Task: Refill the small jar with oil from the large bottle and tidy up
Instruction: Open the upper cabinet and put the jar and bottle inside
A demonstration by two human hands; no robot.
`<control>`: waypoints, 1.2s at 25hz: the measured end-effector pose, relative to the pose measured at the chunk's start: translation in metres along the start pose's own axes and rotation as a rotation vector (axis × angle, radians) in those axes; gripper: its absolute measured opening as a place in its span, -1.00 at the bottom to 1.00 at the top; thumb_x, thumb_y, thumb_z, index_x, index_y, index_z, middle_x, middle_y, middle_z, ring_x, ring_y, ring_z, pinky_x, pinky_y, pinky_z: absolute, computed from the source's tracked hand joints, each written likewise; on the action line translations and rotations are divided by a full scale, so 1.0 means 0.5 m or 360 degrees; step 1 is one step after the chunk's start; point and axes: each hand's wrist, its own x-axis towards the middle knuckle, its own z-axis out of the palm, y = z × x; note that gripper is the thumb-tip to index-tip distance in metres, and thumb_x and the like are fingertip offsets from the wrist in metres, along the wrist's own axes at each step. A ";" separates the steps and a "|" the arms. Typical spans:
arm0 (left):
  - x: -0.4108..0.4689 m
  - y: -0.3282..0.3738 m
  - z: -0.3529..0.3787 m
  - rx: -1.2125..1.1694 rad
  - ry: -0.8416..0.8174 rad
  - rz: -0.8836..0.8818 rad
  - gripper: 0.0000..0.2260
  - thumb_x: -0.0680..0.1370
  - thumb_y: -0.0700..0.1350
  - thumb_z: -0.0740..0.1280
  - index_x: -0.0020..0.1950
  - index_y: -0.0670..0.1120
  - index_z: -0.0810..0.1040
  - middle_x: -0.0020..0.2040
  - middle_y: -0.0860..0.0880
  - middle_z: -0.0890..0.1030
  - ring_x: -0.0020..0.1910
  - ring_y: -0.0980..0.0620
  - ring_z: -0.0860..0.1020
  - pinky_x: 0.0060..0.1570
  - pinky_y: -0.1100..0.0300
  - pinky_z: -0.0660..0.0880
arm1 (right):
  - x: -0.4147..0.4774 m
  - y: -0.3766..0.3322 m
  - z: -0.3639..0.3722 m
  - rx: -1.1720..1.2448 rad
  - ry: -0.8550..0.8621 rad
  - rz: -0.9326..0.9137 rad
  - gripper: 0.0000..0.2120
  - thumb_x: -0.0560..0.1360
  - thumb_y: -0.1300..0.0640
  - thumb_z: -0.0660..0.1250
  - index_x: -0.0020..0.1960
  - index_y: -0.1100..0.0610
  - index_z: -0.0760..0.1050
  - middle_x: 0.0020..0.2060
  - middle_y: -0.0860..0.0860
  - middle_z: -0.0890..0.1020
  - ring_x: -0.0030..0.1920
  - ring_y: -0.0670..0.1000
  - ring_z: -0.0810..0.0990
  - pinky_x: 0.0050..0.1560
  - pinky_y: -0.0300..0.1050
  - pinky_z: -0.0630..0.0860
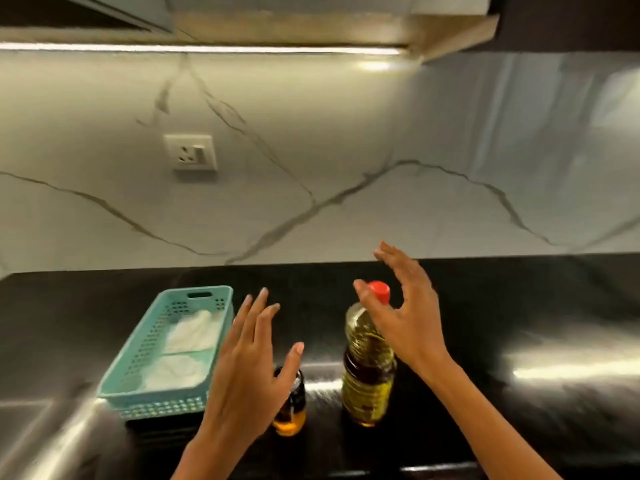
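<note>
- The small jar (292,410) is standing upright on the dark tabletop (519,306), near the front edge. Only a shallow band of amber oil is showing at its bottom, so it looks ready for a refill. Its top is hiding behind a thumb, and I cannot tell whether a lid is on.
- The large bottle (367,386) is standing upright just to the jar's right, apart from it, with its red cap (379,292) on. It is sitting within easy reach, probably so the pour can be short.
- The left hand (246,368) is hovering over the jar with its fingers spread and straight. Its grip is open and holding nothing, and it appears to be lining up to steady or open the jar.
- The right hand (408,317) is hovering in front of the bottle's neck, with thumb and fingers fanning around the cap. Its grip is open and not closing on anything, and it seems to be shaping itself for unscrewing.
- A teal basket (145,351) is sitting to the jar's left, holding white cloths (194,330), likely waiting for wiping up drips.
- A wall socket (190,152) is showing on the marble wall behind.
</note>
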 end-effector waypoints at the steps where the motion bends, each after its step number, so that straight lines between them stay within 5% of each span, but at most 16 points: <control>1: -0.024 -0.007 0.044 -0.0126 -0.0137 -0.0109 -0.33 0.43 0.31 0.13 0.39 -0.11 0.28 0.49 -0.05 0.20 0.47 0.02 0.10 0.38 0.11 0.13 | -0.033 0.024 -0.007 0.0083 -0.0087 0.0208 -0.29 0.33 -0.23 0.39 0.39 -0.05 0.26 0.30 -0.26 0.29 0.34 -0.24 0.22 0.33 -0.29 0.20; 4: -0.077 -0.037 0.141 -0.0447 -0.0450 -0.0471 -0.18 0.37 0.22 0.38 0.46 -0.15 0.15 0.50 -0.06 0.14 0.49 0.00 0.08 0.40 0.14 0.11 | -0.110 0.091 0.009 0.0268 -0.0257 0.0593 -0.04 0.22 -0.11 0.51 0.47 -0.04 0.06 0.26 -0.29 0.27 0.26 -0.26 0.28 0.13 -0.54 0.22; 6: -0.093 -0.059 0.178 -0.0578 -0.0494 -0.0625 -0.21 0.34 0.03 0.50 0.43 -0.17 0.18 0.42 -0.10 0.29 0.42 -0.04 0.24 0.30 0.22 0.20 | -0.147 0.134 0.040 0.0309 -0.0225 0.0704 0.02 0.19 -0.02 0.58 0.46 0.01 0.05 0.27 -0.19 0.36 0.25 -0.18 0.38 0.24 -0.35 0.34; 10: -0.104 -0.079 0.224 -0.0872 -0.0489 -0.0882 -0.43 0.27 -0.14 0.57 0.17 -0.05 0.37 0.01 0.04 0.52 0.06 0.06 0.49 -0.12 0.41 0.33 | -0.195 0.188 0.100 0.0240 -0.0026 0.0810 -0.16 0.14 0.02 0.63 0.28 0.00 0.26 0.14 -0.06 0.51 0.16 -0.13 0.50 0.23 -0.07 0.46; 14: -0.124 -0.085 0.260 -0.1048 -0.0319 -0.1069 -0.44 0.23 -0.21 0.58 0.11 0.01 0.41 -0.04 0.08 0.55 -0.02 0.16 0.49 -0.13 0.56 0.31 | -0.218 0.216 0.129 0.0290 0.0062 0.0859 -0.19 0.10 0.10 0.65 0.21 -0.04 0.27 0.07 -0.10 0.53 0.10 -0.23 0.51 0.11 -0.35 0.45; 19: -0.127 -0.089 0.277 -0.1065 -0.0276 -0.1136 -0.42 0.18 -0.23 0.60 0.10 0.03 0.45 -0.09 0.21 0.54 -0.07 0.33 0.47 -0.10 0.57 0.32 | -0.245 0.246 0.152 0.0270 0.0069 0.0934 -0.15 0.12 0.14 0.64 0.24 -0.08 0.21 0.06 -0.10 0.55 0.06 -0.24 0.54 0.04 -0.44 0.45; 26: -0.124 -0.078 0.282 -0.1081 -0.0160 -0.1217 -0.51 0.18 -0.23 0.60 0.02 -0.02 0.51 -0.13 0.16 0.58 -0.09 0.24 0.54 -0.14 0.56 0.41 | -0.226 0.236 0.159 0.0224 0.0061 0.0907 -0.18 0.11 0.16 0.63 0.22 -0.06 0.24 0.00 -0.19 0.51 0.00 -0.36 0.51 -0.05 -0.54 0.40; 30: -0.048 -0.049 0.247 -0.0997 -0.0075 -0.1036 -0.56 0.18 -0.17 0.61 -0.06 0.01 0.50 -0.20 0.21 0.54 -0.19 0.29 0.50 -0.20 0.60 0.36 | -0.171 0.193 0.142 0.0292 0.0072 0.0809 -0.17 0.11 0.18 0.63 0.21 -0.06 0.23 -0.02 -0.23 0.49 -0.02 -0.44 0.47 -0.09 -0.59 0.37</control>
